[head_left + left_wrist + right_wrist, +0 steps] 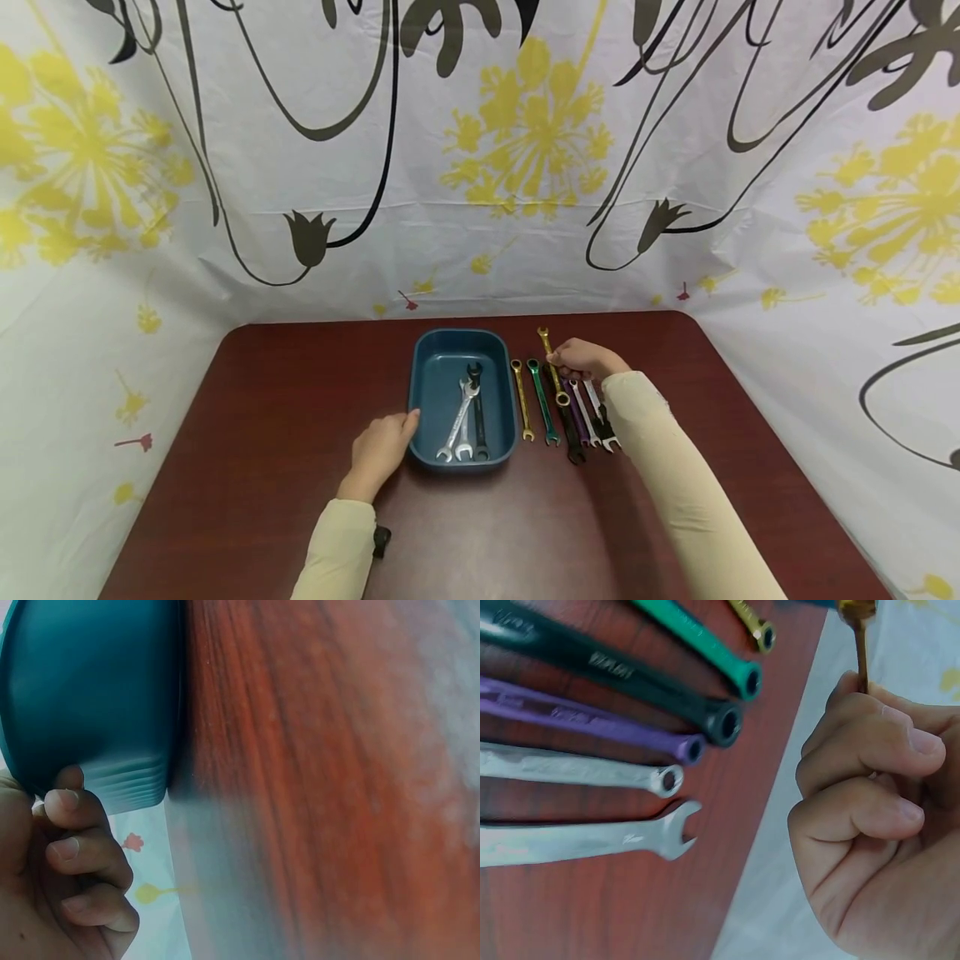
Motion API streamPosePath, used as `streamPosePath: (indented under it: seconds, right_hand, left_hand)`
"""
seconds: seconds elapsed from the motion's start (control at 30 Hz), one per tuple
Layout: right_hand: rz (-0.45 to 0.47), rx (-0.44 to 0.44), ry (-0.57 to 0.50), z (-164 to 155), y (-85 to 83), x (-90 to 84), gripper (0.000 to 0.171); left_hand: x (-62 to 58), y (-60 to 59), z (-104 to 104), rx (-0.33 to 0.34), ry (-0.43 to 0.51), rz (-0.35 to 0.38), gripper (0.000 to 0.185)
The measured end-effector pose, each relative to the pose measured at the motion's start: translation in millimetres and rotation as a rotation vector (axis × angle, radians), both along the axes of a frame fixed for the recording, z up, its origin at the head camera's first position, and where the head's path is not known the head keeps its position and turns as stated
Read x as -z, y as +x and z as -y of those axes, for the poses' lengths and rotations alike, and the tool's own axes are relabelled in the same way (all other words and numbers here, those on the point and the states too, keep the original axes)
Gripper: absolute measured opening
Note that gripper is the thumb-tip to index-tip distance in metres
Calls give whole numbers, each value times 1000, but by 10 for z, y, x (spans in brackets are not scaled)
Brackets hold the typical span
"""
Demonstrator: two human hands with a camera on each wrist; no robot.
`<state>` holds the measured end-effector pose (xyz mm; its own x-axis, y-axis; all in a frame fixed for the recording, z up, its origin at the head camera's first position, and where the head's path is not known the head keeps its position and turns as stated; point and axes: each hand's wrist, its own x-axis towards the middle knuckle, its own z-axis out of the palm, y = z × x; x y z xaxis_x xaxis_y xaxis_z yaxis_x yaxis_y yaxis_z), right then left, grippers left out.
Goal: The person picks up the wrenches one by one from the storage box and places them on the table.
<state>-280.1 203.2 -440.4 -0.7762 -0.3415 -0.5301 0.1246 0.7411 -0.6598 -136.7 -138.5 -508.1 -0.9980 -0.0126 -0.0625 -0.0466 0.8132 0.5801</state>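
My left hand [381,450] grips the near left rim of a blue tray [417,392]; in the left wrist view its fingers [90,859] curl at the tray's edge. Inside the tray lie silver wrenches [454,427] and a black wrench [479,421]. A gold wrench [545,340] is pinched by my right hand [583,358], raised above the row of wrenches right of the tray. In the right wrist view the wrench's shank [861,656] stands up from between thumb and forefinger, while the other fingers fold toward the palm.
Along the row lie another gold wrench [522,404], a green wrench [705,645], a black wrench [615,667], a purple wrench [585,720] and silver wrenches [585,840]. They rest on a dark red table [315,358]. A patterned white cloth [420,167] rises behind the table.
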Motion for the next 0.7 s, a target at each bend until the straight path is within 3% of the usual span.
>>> streamPosePath:
  seconds: [0.4, 0.7]
  right_hand:
    - [5, 75, 27, -438, 45, 185, 42]
    - [24, 118, 75, -778, 80, 227, 41]
  left_hand:
    - [-2, -18, 2, 3, -12, 4, 48]
    - [-5, -24, 5, 3, -26, 14, 49]
